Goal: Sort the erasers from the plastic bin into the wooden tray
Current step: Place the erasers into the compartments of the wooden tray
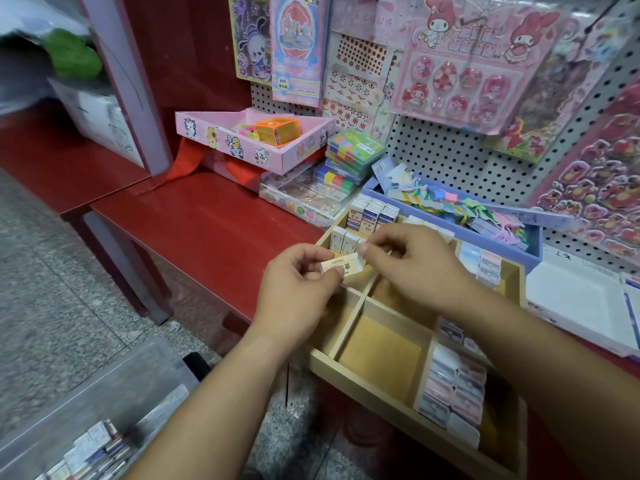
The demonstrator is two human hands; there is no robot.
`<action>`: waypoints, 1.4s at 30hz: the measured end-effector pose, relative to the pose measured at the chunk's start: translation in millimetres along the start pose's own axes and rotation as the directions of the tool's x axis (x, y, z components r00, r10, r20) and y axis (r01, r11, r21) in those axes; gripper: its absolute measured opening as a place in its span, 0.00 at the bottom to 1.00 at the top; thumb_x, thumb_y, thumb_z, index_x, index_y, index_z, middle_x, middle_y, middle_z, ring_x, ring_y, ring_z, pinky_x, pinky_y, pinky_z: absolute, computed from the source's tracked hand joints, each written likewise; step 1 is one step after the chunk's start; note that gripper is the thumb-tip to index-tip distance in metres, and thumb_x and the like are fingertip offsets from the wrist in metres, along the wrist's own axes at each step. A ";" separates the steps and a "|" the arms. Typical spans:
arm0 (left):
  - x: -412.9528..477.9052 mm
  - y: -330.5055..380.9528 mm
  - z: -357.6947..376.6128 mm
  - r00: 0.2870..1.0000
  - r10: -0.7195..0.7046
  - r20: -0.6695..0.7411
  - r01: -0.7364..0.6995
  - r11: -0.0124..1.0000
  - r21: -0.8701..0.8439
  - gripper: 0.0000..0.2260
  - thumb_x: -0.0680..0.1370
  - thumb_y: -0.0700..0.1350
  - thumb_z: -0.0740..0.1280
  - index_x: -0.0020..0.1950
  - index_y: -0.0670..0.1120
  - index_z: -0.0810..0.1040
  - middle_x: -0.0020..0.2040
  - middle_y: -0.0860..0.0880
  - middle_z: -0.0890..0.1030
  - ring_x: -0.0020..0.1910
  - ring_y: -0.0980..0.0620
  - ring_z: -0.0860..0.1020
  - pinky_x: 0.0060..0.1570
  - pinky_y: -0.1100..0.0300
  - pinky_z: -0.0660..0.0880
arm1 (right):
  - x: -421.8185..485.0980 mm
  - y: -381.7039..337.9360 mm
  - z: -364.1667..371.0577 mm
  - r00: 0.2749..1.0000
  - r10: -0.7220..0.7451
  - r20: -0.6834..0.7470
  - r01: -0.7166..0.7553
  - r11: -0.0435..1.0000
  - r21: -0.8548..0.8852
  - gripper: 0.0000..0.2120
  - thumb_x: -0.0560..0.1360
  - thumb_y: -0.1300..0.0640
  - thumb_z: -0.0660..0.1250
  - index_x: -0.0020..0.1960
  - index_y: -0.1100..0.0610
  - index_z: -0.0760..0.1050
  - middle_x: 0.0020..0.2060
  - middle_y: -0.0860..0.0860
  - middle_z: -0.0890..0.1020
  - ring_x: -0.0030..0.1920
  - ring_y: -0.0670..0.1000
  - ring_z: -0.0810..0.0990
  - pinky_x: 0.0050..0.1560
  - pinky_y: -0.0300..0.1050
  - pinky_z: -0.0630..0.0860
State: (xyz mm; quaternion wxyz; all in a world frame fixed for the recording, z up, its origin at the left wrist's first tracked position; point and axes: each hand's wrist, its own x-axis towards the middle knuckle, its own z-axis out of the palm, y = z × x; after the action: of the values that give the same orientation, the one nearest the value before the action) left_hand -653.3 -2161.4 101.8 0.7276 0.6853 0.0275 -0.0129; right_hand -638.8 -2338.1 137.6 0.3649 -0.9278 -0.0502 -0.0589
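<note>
A red shelf (207,220) runs across the middle of the frame under a white pegboard (450,150) hung with pink sticker packs; one pack in the upper middle reads "DIY" (289,81), and its other print is too small to make out. The upper left is blurred. The wooden tray (381,355) sits on the shelf at centre right. Its near right corner is hidden under the right forearm and its middle compartments are partly covered by both hands.

Above the tray's upper left part, the left hand (298,285) pinches a cream eraser (343,265) between thumb and fingers. Its sleeve reads "ERASER". The right hand (412,261), fingers curled, pinches the eraser's right end.

Boxed erasers (372,211) stand upright in the tray's top compartment, their labels unreadable. Pastel erasers (453,389) fill the lower right one.

The clear plastic bin (104,393) lies at lower left, cut off by the frame edge, with loose erasers (93,448) inside. A pink box (249,140) and a blue tray (485,220) sit behind.
</note>
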 end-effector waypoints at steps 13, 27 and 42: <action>5.2 -3.5 -26.4 0.958 0.279 -0.059 -0.187 0.770 0.610 0.05 0.76 0.47 0.70 0.52 0.53 0.81 0.49 0.54 0.78 0.50 0.52 0.79 0.55 0.54 0.76 | 7.1 23.4 -44.7 0.934 0.245 -0.259 -0.230 0.969 0.084 0.05 0.74 0.57 0.77 0.48 0.54 0.82 0.39 0.49 0.82 0.37 0.47 0.78 0.38 0.42 0.73; 5.6 -17.3 -29.1 0.983 0.185 0.006 -0.113 0.575 0.811 0.13 0.79 0.54 0.64 0.62 0.54 0.74 0.57 0.52 0.77 0.57 0.47 0.77 0.55 0.49 0.76 | 46.8 83.8 -32.7 0.965 0.124 -0.230 -0.233 0.803 -0.548 0.09 0.77 0.55 0.68 0.56 0.54 0.78 0.52 0.55 0.80 0.53 0.59 0.77 0.44 0.49 0.72; 4.9 -21.6 -24.6 0.975 0.217 -0.034 -0.090 0.535 0.840 0.11 0.79 0.55 0.64 0.60 0.56 0.73 0.55 0.54 0.76 0.54 0.49 0.76 0.50 0.51 0.74 | 45.8 83.7 -39.9 0.976 0.130 -0.175 -0.210 0.776 -0.595 0.05 0.75 0.57 0.67 0.48 0.58 0.75 0.45 0.56 0.77 0.46 0.60 0.76 0.38 0.48 0.70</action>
State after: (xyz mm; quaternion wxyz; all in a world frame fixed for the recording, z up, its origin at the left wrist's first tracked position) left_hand -650.2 -2138.1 78.5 0.3097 0.9469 0.0065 0.0858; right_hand -585.0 -2424.0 117.1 0.0524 -0.9909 0.0781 -0.0963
